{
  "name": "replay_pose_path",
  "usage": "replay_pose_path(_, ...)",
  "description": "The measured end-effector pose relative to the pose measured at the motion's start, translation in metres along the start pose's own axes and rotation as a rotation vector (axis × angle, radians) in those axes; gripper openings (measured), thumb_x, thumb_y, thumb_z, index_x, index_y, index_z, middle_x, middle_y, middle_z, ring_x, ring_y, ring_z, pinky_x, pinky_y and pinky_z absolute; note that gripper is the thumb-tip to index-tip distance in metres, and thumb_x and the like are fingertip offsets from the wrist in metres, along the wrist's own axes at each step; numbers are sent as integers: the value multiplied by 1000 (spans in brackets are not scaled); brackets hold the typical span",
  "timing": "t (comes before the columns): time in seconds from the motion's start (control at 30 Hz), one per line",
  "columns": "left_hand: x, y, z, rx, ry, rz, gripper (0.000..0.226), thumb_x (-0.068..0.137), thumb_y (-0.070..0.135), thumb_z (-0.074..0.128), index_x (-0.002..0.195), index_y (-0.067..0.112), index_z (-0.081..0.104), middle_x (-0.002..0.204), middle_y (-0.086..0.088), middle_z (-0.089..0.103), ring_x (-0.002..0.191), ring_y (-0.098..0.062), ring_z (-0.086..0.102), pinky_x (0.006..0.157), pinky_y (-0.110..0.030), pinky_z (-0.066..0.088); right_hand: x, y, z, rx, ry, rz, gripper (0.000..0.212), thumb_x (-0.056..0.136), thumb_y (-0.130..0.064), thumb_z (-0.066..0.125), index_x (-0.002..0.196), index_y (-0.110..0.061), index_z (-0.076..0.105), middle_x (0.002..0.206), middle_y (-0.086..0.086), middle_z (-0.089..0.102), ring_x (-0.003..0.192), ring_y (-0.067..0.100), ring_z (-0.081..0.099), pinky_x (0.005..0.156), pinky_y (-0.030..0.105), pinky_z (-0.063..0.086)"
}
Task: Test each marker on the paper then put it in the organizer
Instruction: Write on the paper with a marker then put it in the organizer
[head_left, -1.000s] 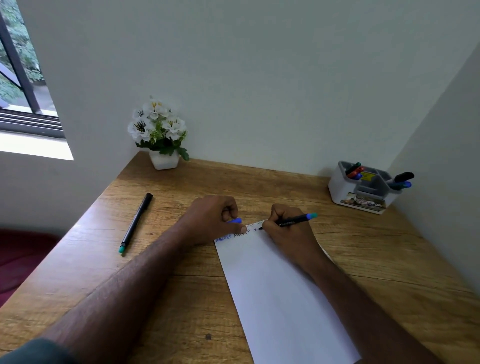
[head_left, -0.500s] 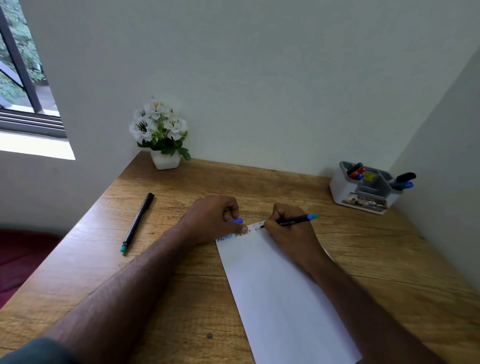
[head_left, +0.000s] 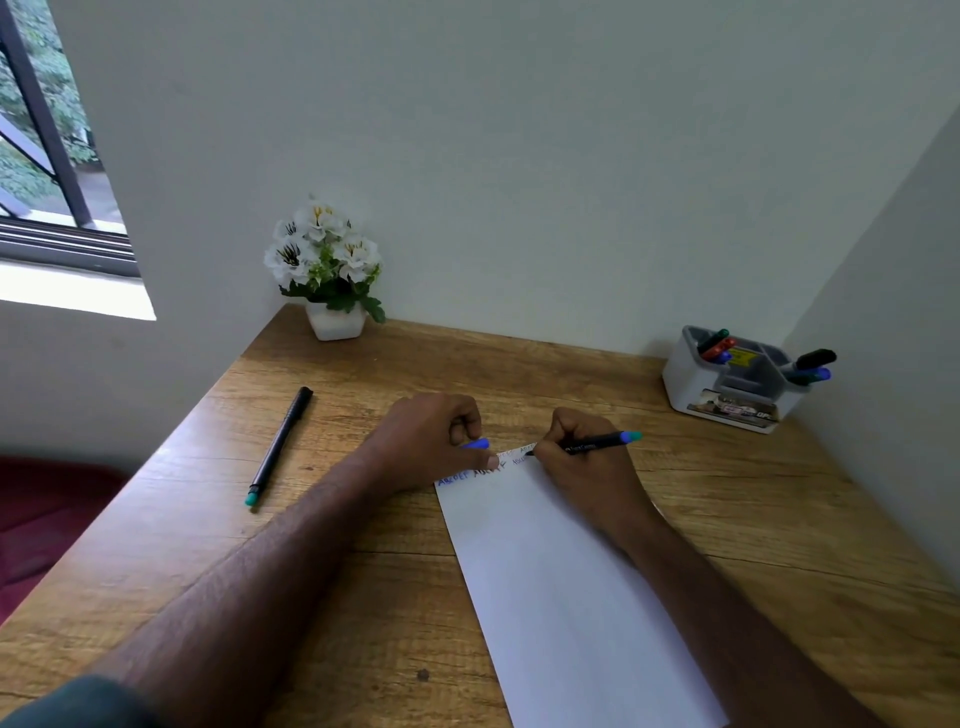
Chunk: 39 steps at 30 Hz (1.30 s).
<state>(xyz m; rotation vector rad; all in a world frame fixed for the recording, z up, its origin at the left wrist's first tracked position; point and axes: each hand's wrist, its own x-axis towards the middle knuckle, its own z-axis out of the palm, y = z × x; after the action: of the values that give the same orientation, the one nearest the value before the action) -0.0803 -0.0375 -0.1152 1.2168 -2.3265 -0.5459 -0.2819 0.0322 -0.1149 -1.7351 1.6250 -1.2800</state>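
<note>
Both fists curled: right hand (head_left: 587, 467) grips marker (head_left: 597, 443), left hand (head_left: 431, 441) pinches cap (head_left: 477, 444).

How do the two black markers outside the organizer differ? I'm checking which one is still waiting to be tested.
The marker in the right hand is gripped and tilted, tip on the paper; the marker on the desk lies flat and untouched, left of both hands. The held one's end is blue-teal and points right; the lying one's teal end points toward the near desk edge. The held one is uncapped; the lying one appears capped. Both are slim and black-barrelled.
</note>
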Motion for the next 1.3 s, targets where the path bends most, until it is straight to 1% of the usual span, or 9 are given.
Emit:
replay_pose_path(0.47,-2,0,-1,-13,0,-4,36,69,54,80,84,26,63,76,9,63,72,-11,59,63,-29,44,0,-1,-1,33,-6,19,34,79,5,61,57,-13,42,55,-3,43,50,2,36,47,14,28)
replay_pose_path(0.6,-2,-3,-6,-81,-48,-17,25,75,42,81,84,23,66,78,7,66,73,-12,60,62,-25,44,1,1,-2,85,35,28,32,79,1,64,56,-11,44,55,-3,44,52,3,36,50,16,29)
replay_pose_path(0.73,-4,-5,-11,-113,-75,42,12,82,29,77,86,20,70,81,9,65,75,-7,59,64,-21,46,0,4,-10,286,114,4,19,78,-5,67,64,-7,55,65,4,57,66,12,50,63,26,39)
replay_pose_path(0.8,-4,-3,-10,-125,-42,71,7,86,29,73,89,25,68,84,13,62,78,-5,56,67,-21,44,-2,3,-12,307,105,-31,21,81,1,71,68,-12,61,71,9,63,71,14,56,66,27,42)
replay_pose_path(0.87,-5,1,-10,-206,14,91,2,91,28,66,91,29,64,85,13,62,79,-5,56,67,-22,44,-5,0,-12,303,67,-82,13,81,-5,72,71,-9,65,72,4,64,72,13,59,67,25,43)
replay_pose_path(0.93,-5,5,-10,-290,53,124,6,96,25,59,92,28,62,81,12,63,73,-5,57,64,-23,45,-9,-2,-13,340,32,-98,5,78,-8,65,76,-4,67,75,8,67,76,22,62,68,32,44)
replay_pose_path(1.03,-7,10,-11,-406,69,118,10,97,14,57,92,20,64,70,7,64,60,-2,56,55,-21,45,-10,-5,-12,436,36,-85,8,73,2,57,78,6,62,78,22,70,70,17,64,65,34,46)
replay_pose_path(1.17,-7,10,-11,-445,41,115,15,93,7,62,100,19,69,76,2,68,65,-6,62,62,-19,49,-10,-7,-11,458,37,-110,4,77,5,57,78,4,60,80,35,66,61,16,63,61,36,47)
replay_pose_path(1.3,-7,9,-12,-492,21,82,17,94,4,60,103,15,69,69,5,66,62,-1,59,60,-16,44,-9,-6,-13,499,55,-92,6,80,3,57,80,7,60,77,28,70,57,21,57,57,30,47)
